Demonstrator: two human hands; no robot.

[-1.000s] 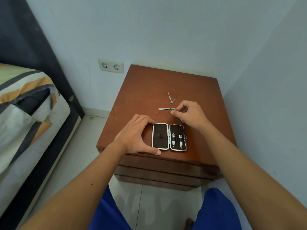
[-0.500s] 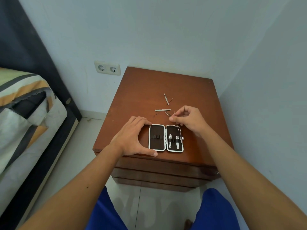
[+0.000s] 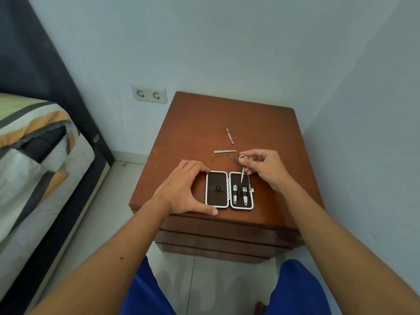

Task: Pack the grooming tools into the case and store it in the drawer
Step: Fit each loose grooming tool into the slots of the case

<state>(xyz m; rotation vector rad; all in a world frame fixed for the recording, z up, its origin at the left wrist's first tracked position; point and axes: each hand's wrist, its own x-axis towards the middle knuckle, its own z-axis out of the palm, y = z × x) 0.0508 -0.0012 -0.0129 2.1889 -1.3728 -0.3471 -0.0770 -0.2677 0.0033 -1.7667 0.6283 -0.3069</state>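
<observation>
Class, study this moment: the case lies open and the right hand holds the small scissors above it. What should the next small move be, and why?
Probably lower the scissors tip-first into a free strap in the case's right half. The right hand already points them down over that half, beside two clippers strapped in, while the left hand steadies the case.

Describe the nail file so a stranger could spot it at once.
Start at the brown nightstand in the corner and find the open case at its front edge. Just behind the case lies the nail file, flat and alone on the wood. Unlike the crossed thin tools farther back, it is a single flat strip lying crosswise.
</observation>
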